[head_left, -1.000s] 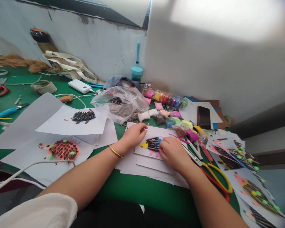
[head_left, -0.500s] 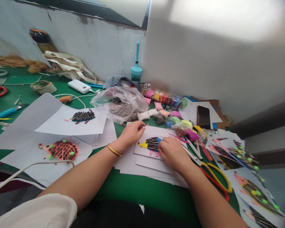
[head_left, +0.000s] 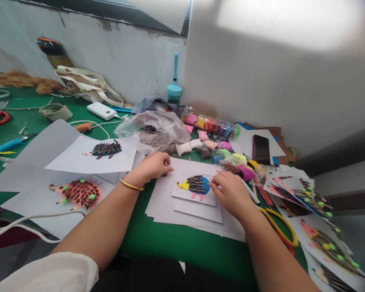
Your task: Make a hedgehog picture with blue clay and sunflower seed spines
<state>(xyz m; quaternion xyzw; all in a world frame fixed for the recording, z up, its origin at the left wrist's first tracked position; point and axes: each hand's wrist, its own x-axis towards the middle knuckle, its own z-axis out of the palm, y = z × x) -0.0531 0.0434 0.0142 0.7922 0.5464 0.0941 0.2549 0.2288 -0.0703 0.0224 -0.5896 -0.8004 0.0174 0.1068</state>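
Note:
A hedgehog picture [head_left: 197, 185] lies on a small white card in front of me, with a yellow head, blue body, pink feet and rows of dark striped seeds. Left of the card, my left hand [head_left: 154, 165] is closed over the paper sheets [head_left: 162, 198], thumb and fingers drawn together. Small dark seeds [head_left: 163, 174] lie just under its fingertips. At the hedgehog's right edge, my right hand [head_left: 231, 192] has its fingers curled, thumb and forefinger close together by the blue body. Whatever either hand pinches is hidden or too small to name.
Behind the card sit a clear plastic bag [head_left: 158, 132] of seeds and several coloured clay packets [head_left: 222, 156]. Large scissors [head_left: 280, 227] lie by my right forearm. Finished hedgehog pictures [head_left: 328, 247] are piled right; others, including a pink one [head_left: 79, 192], lie left near a white cable [head_left: 33, 219].
My left hand has moved left, away from the hedgehog card, to the small dark seeds. My right hand has shifted slightly right, uncovering the blue rear of the hedgehog.

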